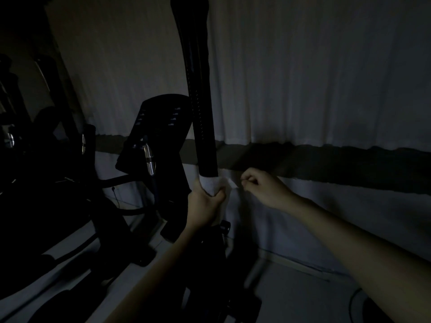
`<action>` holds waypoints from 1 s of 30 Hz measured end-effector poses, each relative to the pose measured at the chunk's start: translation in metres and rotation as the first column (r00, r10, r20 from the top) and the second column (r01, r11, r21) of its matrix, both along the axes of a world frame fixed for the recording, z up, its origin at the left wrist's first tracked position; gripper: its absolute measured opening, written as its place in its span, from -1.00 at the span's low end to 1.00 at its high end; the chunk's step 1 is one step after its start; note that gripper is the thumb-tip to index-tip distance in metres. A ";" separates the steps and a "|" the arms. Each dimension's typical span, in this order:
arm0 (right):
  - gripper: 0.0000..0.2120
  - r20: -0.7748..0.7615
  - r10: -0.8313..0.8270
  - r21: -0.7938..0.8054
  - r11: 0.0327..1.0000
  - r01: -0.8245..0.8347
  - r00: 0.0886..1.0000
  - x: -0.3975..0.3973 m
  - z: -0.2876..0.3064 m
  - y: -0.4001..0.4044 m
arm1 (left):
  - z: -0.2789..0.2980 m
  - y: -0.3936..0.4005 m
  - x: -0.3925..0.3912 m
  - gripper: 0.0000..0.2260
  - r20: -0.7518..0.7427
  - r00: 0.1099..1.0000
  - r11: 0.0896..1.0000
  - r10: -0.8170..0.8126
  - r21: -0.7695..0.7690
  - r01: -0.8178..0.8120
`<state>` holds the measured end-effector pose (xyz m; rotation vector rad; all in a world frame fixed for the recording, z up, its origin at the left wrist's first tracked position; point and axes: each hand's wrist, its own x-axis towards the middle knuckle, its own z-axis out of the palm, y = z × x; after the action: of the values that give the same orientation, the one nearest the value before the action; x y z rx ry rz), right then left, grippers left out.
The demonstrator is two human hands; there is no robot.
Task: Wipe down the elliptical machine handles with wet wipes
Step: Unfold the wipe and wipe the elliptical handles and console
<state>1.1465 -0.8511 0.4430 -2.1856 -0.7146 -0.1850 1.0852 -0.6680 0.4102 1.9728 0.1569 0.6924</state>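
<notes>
Low on the upright handle [200,108], at the bottom edge of its black grip sleeve, a white wet wipe [212,184] is wrapped round the bar. Room very dim; detail poor.

Left hand [205,201]: fingers curled fully round the bar with the wipe trapped under them. Likely reason: a closed fist presses the wipe against the whole circumference, so one slide along the bar cleans all sides.

Right hand [261,188]: just beside the bar on its right, not touching it. Fingers curled in, thumb and forefinger pinched together. A pale scrap shows at the fingertips, near the wipe's loose corner [231,183]. Cannot tell whether it actually pinches that corner or holds nothing. If it does, the purpose would be to keep the wipe taut or tuck in the flap.

Handle rises tall and slightly tilted to the top edge of view. Console [161,129] sits behind to the left, with a chrome pulse sensor [148,159] below it. Pale curtain [303,78] behind.

Judgement: wipe sits at the sleeve's lower end; most of the grip above looks yet to be covered.
</notes>
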 end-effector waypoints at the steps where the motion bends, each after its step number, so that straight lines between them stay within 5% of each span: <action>1: -0.95 0.006 0.003 0.003 1.000 -0.003 1.000 0.001 -0.001 0.000 | -0.004 0.002 -0.004 -0.44 -0.018 1.000 1.000 -0.011 0.018 0.012; 12: -0.93 -0.014 0.054 0.072 0.996 -0.053 0.998 -0.006 0.009 0.002 | 0.007 0.059 -0.032 -0.89 -0.029 0.990 0.938 -0.141 0.315 0.143; 17: -0.88 0.050 0.129 0.132 0.982 -0.134 0.990 -0.023 0.023 0.027 | 0.031 0.082 -0.045 -0.88 -0.053 0.985 0.891 -0.166 0.420 0.173; 23: -0.88 0.075 0.248 0.154 0.954 -0.257 0.966 -0.045 0.035 0.050 | 0.045 0.093 -0.068 -0.89 -0.086 0.975 0.933 -0.203 0.285 0.219; 30: -0.79 0.043 0.365 0.152 0.918 -0.367 0.930 -0.062 0.038 0.072 | 0.066 0.106 -0.085 -0.82 -0.038 0.997 0.883 -0.074 0.461 0.083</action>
<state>1.0846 -0.7791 0.4815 -1.8627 -1.0656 -0.0597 0.9997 -0.5620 0.4761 2.4287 -0.0885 0.7037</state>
